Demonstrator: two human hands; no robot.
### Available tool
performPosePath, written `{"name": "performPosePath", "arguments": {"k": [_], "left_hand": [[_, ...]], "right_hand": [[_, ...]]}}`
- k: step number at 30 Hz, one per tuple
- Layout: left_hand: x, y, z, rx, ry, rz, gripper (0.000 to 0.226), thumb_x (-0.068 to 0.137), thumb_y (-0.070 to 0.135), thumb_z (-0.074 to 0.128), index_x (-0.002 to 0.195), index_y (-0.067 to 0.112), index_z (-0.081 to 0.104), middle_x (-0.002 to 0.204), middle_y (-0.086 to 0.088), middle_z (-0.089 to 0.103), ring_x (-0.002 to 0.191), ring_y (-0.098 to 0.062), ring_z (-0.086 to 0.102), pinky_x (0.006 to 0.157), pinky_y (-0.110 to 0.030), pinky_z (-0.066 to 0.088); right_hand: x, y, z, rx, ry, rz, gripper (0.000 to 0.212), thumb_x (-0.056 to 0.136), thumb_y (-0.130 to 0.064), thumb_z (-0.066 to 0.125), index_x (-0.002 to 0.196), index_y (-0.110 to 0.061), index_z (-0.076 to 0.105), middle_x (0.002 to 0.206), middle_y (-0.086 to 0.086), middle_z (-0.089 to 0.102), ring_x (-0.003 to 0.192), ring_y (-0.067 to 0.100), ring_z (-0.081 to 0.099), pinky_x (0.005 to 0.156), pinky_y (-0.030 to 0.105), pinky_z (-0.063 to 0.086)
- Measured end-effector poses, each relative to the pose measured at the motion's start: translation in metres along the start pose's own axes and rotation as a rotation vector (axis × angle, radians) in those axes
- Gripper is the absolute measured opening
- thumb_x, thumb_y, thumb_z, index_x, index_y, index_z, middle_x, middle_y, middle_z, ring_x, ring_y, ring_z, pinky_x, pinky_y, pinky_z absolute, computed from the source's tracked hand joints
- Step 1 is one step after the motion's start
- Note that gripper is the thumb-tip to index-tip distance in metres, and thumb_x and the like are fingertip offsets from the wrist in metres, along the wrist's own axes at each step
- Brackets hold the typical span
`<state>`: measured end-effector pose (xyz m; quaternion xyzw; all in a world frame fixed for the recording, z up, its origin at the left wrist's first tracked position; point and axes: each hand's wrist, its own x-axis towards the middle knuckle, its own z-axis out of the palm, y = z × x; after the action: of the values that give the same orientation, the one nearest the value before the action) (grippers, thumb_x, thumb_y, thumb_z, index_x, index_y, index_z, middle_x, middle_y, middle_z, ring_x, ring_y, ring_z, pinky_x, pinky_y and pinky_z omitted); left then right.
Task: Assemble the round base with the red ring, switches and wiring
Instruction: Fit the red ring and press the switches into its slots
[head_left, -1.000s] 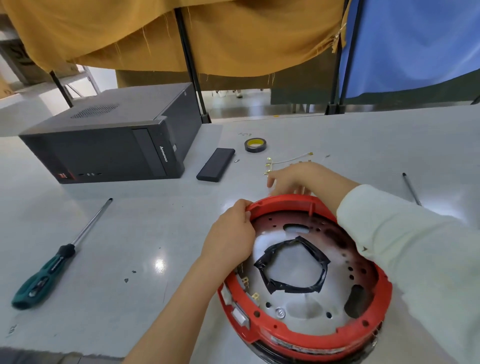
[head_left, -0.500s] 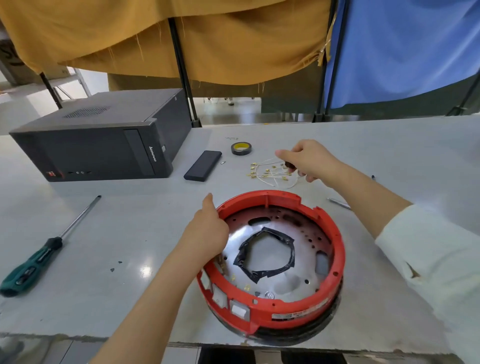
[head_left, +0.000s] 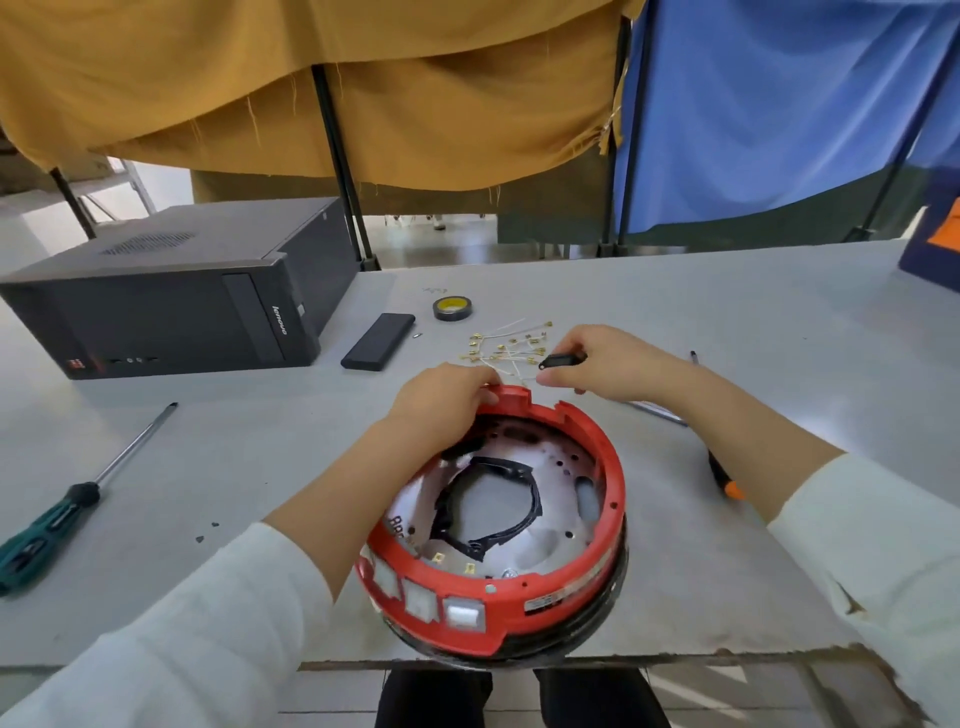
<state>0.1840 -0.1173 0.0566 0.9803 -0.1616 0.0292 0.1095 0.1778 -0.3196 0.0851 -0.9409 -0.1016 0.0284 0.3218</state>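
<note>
Base (head_left: 519, 525) at lower centre of the frame, on the near edge of the table (head_left: 727, 322), slightly overhanging. Red ring (head_left: 608, 467) seated around the rim, above a black lower band. Three white switches (head_left: 462, 612) set in the ring's near-left wall. Metal plate inside, with a torn black gasket (head_left: 524, 478) around the central opening and small brass terminals at its near edge.

Left hand (head_left: 441, 400) at the ring's far-left rim, fingers curled over the red edge, gripping it. Sleeve white, forearm crossing the base's left side.

Right hand (head_left: 608, 364) just beyond the ring's far rim, at centre frame, pinching a small black part (head_left: 563, 359) between thumb and fingers. Part clear of the ring.

Wires (head_left: 506, 348) with brass lugs in a loose bundle on the table, just past both hands. Whether the left fingertips touch a wire: cannot tell.

Green screwdriver (head_left: 52, 525) at left edge, shaft pointing toward upper right. Orange-tipped tool (head_left: 727, 486) right of the base, partly hidden by the right forearm.

Flat black block (head_left: 378, 341) above centre-left, tape roll (head_left: 451, 308) just beyond it, apart. Black computer case (head_left: 171, 291) at upper left. Yellow cloth (head_left: 363, 83) and blue cloth (head_left: 779, 104) hanging across the top.
</note>
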Motion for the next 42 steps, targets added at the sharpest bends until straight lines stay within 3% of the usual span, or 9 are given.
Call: {"name": "performPosePath", "arguments": {"k": [2,7,12,18,22,25,31,38,42], "left_hand": [[-0.003,-0.004,0.0,0.045,0.034,-0.088,0.024,0.098,0.031,0.046,0.119,0.033,0.059,0.119,-0.006,0.063,0.107,-0.029,0.057,0.074,-0.03,0.038],[-0.016,-0.01,-0.003,0.128,0.066,-0.225,0.026,0.098,0.032,0.043,0.117,0.024,0.059,0.114,-0.006,0.063,0.103,-0.028,0.058,0.069,-0.031,0.038],[-0.014,-0.004,-0.007,0.185,0.001,-0.331,0.028,0.095,0.03,0.044,0.118,0.024,0.057,0.112,-0.004,0.061,0.099,-0.026,0.057,0.068,-0.03,0.036],[-0.009,-0.005,0.004,-0.24,0.025,-0.098,0.033,0.093,0.027,0.05,0.127,0.03,0.052,0.121,0.002,0.064,0.111,-0.022,0.058,0.085,-0.035,0.047],[-0.008,-0.015,0.018,-0.231,0.111,-0.146,0.023,0.089,0.026,0.053,0.11,0.035,0.058,0.11,0.005,0.067,0.102,-0.021,0.059,0.072,-0.032,0.042],[-0.006,-0.018,0.018,-0.351,0.128,-0.173,0.022,0.087,0.027,0.057,0.105,0.039,0.061,0.108,0.01,0.067,0.1,-0.017,0.06,0.08,-0.034,0.048],[-0.003,-0.021,0.02,-0.363,0.141,-0.175,0.019,0.087,0.027,0.059,0.099,0.041,0.063,0.103,0.013,0.067,0.097,-0.015,0.06,0.075,-0.03,0.045],[-0.004,-0.021,0.02,-0.375,0.148,-0.154,0.025,0.087,0.023,0.058,0.103,0.04,0.063,0.106,0.011,0.068,0.1,-0.016,0.06,0.08,-0.032,0.048],[-0.007,-0.018,0.019,-0.42,0.156,-0.093,0.035,0.086,0.017,0.058,0.111,0.042,0.059,0.112,0.018,0.066,0.108,-0.009,0.06,0.09,-0.033,0.048]], "right_hand": [[0.001,-0.003,0.006,-0.003,0.053,-0.044,0.026,0.077,-0.037,0.077,0.09,-0.016,0.07,0.09,0.002,0.066,0.082,0.017,0.059,0.068,0.025,0.045],[0.01,-0.009,0.034,0.131,0.182,-0.124,0.024,0.073,-0.032,0.08,0.095,-0.026,0.072,0.086,-0.015,0.065,0.084,0.005,0.059,0.07,0.012,0.041],[0.02,-0.019,0.054,0.181,0.166,-0.16,0.028,0.074,-0.033,0.078,0.1,-0.026,0.071,0.09,-0.015,0.064,0.081,-0.001,0.057,0.071,0.01,0.04],[0.017,-0.013,0.062,0.15,0.231,-0.136,0.027,0.074,-0.037,0.077,0.099,-0.031,0.069,0.091,-0.018,0.063,0.086,0.002,0.057,0.074,0.013,0.04],[0.018,-0.011,0.065,0.149,0.246,-0.12,0.026,0.072,-0.039,0.076,0.096,-0.035,0.068,0.096,-0.015,0.065,0.091,0.005,0.058,0.073,0.013,0.039],[0.02,-0.01,0.065,0.128,0.232,-0.124,0.028,0.073,-0.039,0.076,0.1,-0.033,0.069,0.098,-0.012,0.066,0.092,0.007,0.058,0.076,0.02,0.042],[0.02,-0.007,0.066,0.066,0.238,-0.144,0.029,0.075,-0.04,0.074,0.103,-0.034,0.069,0.095,-0.014,0.064,0.087,0.006,0.055,0.069,0.008,0.034],[0.017,-0.012,0.066,-0.06,0.225,-0.203,0.024,0.077,-0.04,0.072,0.099,-0.031,0.071,0.093,-0.004,0.068,0.087,0.015,0.058,0.078,0.031,0.046],[0.016,-0.014,0.065,-0.14,0.172,-0.169,0.034,0.076,-0.046,0.07,0.11,-0.04,0.067,0.103,-0.007,0.069,0.096,0.016,0.059,0.084,0.038,0.049]]}}
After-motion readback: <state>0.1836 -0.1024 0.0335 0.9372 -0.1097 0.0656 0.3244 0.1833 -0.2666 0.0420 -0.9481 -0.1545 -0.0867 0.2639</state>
